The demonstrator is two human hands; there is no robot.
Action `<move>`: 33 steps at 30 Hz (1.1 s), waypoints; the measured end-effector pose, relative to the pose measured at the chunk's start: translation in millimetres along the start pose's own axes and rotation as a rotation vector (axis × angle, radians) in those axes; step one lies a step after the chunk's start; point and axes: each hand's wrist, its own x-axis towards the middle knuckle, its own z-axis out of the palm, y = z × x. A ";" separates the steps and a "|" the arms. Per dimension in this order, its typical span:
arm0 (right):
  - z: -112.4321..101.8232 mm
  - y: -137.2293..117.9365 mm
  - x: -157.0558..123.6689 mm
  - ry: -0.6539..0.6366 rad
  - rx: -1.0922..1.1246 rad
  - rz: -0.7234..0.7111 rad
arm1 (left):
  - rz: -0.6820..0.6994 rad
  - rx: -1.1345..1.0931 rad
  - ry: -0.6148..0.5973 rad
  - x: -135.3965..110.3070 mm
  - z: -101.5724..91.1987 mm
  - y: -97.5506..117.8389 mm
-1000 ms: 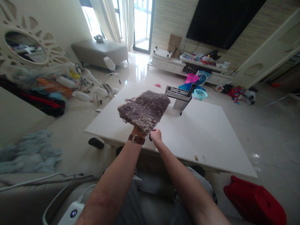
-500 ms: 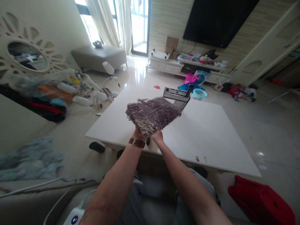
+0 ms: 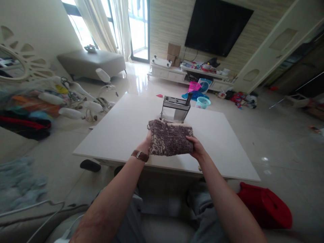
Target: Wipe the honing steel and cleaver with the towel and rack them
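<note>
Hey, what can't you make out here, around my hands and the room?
All in the head view:
- Left hand: fingertips hidden by the cloth.
- Cloth's far side: faces away.
- Small item beside the right forearm: too small to identify.
- Mirror: cut off by the left edge.

Looks like a home living room, judging by the wall-mounted television and white TV cabinet beyond the far edge of the surface, plus cream curtains and upholstered bench past its far-left corner.
</note>
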 end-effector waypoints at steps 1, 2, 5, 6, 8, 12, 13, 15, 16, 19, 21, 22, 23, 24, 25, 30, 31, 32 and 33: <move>-10.0 3.9 0.6 0.054 0.024 -0.005 | -0.038 -0.052 -0.047 4.1 9.3 2.5; -20.0 7.6 2.0 0.108 0.040 -0.008 | -0.100 -0.129 -0.112 7.1 17.9 3.8; -48.5 16.5 9.0 0.229 -0.007 0.005 | -0.255 -0.258 -0.243 10.7 38.5 0.3; -56.8 18.6 12.0 0.256 -0.051 0.009 | -0.270 -0.247 -0.242 11.0 43.7 -2.8; -71.3 22.8 19.3 0.307 -0.138 0.009 | -0.251 -0.172 -0.194 12.4 52.2 -10.1; -95.7 35.6 38.0 0.412 -0.285 0.009 | -0.231 0.125 -0.129 18.1 62.8 -22.3; -101.8 39.6 42.2 0.456 -0.336 0.005 | -0.234 0.216 -0.144 19.5 64.2 -24.2; -113.6 46.9 48.1 0.563 -0.444 -0.016 | -0.199 0.387 -0.162 21.8 65.5 -26.8; -119.0 49.5 49.5 0.618 -0.496 -0.030 | -0.154 0.469 -0.157 22.9 65.2 -27.5; -129.0 49.7 49.0 0.740 -0.631 -0.120 | 0.003 0.681 -0.099 26.4 59.8 -27.5; -128.4 43.0 48.8 0.773 -0.697 -0.212 | 0.036 0.756 -0.079 28.8 53.2 -25.5; -125.5 37.7 50.1 0.773 -0.721 -0.255 | 0.034 0.767 -0.076 29.8 49.5 -24.0; -121.0 31.2 52.9 0.765 -0.739 -0.292 | 0.030 0.765 -0.077 30.5 45.9 -22.3; -114.9 23.3 57.6 0.748 -0.751 -0.322 | 0.028 0.755 -0.079 31.0 42.7 -20.6; -107.3 14.1 64.3 0.726 -0.760 -0.348 | 0.029 0.741 -0.081 31.3 39.8 -19.0; -54.1 -53.2 121.3 0.629 -0.780 -0.472 | 0.082 0.684 -0.068 29.0 33.0 -11.6; -41.7 -69.5 134.8 0.612 -0.785 -0.503 | 0.085 0.678 -0.068 28.1 32.5 -10.1; -29.2 -85.5 147.9 0.596 -0.790 -0.534 | 0.084 0.671 -0.070 27.2 32.1 -8.4; -16.8 -100.7 160.4 0.580 -0.793 -0.563 | 0.080 0.664 -0.073 26.4 31.7 -6.7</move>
